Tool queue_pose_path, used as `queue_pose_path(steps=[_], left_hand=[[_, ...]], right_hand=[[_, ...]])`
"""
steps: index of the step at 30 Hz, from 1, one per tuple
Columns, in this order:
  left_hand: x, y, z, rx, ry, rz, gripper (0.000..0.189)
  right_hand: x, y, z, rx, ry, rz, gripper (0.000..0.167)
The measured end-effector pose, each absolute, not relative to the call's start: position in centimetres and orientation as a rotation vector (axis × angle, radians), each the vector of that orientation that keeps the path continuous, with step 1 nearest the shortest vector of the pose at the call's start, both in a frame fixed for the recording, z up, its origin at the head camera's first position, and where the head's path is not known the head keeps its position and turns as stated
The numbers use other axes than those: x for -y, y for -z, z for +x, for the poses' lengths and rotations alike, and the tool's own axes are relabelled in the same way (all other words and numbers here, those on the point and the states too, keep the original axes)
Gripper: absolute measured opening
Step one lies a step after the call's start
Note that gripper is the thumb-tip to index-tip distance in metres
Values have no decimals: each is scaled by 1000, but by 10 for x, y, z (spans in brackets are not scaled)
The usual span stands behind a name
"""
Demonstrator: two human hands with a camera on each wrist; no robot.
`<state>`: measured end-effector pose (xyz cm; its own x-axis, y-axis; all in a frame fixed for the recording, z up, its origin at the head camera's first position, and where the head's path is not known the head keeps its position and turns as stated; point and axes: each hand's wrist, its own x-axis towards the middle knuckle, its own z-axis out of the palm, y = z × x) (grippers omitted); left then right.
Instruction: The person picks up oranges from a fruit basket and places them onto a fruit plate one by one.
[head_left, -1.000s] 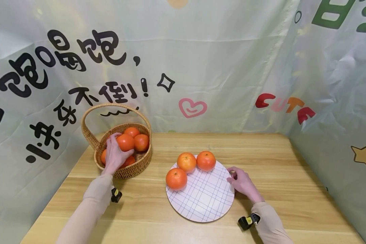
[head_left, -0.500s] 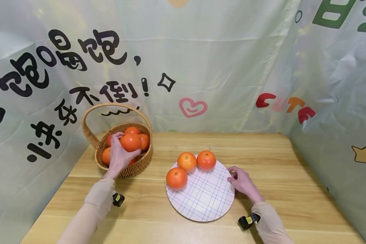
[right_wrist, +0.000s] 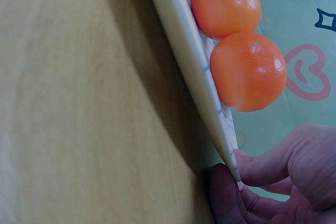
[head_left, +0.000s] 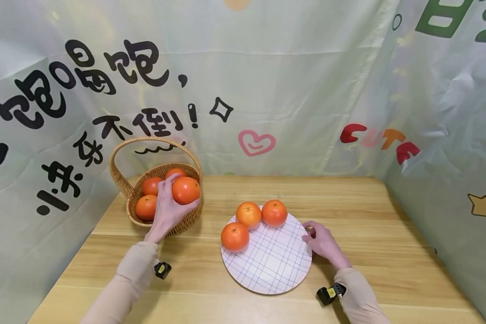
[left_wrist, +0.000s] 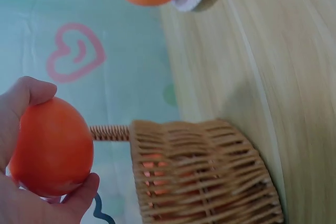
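Note:
My left hand point(head_left: 169, 209) grips a glossy orange point(head_left: 186, 191) over the right side of a round wicker basket point(head_left: 191, 219). In the left wrist view the thumb and fingers curl round this orange point(left_wrist: 52, 148), above the basket's woven wall point(left_wrist: 205, 171). Other oranges point(head_left: 147, 207) lie inside the basket, partly hidden by the hand. On a round white plate point(head_left: 273, 265) with blue checks sit 3 oranges point(head_left: 234, 236) along its left and far rim. My right hand point(head_left: 323, 242) pinches the plate's right rim, thumb and fingers on either side of the edge point(right_wrist: 231, 163).
The basket's tall arched handle point(head_left: 158, 139) rises over its left and back. A wooden table point(head_left: 388, 252) carries everything, with a printed cloth backdrop point(head_left: 299, 90) along its back and sides. Each wrist wears a small black camera point(head_left: 327, 295).
The left hand has lifted the orange and carried it rightward across the basket, uncovering other oranges at the left. My right hand and the plate have stayed put.

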<state>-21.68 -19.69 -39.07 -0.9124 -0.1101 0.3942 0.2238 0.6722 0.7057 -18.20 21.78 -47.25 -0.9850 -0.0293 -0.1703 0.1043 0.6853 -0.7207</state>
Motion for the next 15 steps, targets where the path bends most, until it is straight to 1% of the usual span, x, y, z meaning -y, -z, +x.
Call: queue_pose_path(steps=[15], left_hand=[[168, 390, -206, 2463, 1118, -196, 81]], right_hand=[[-218, 475, -183, -2717, 1171, 92, 38]])
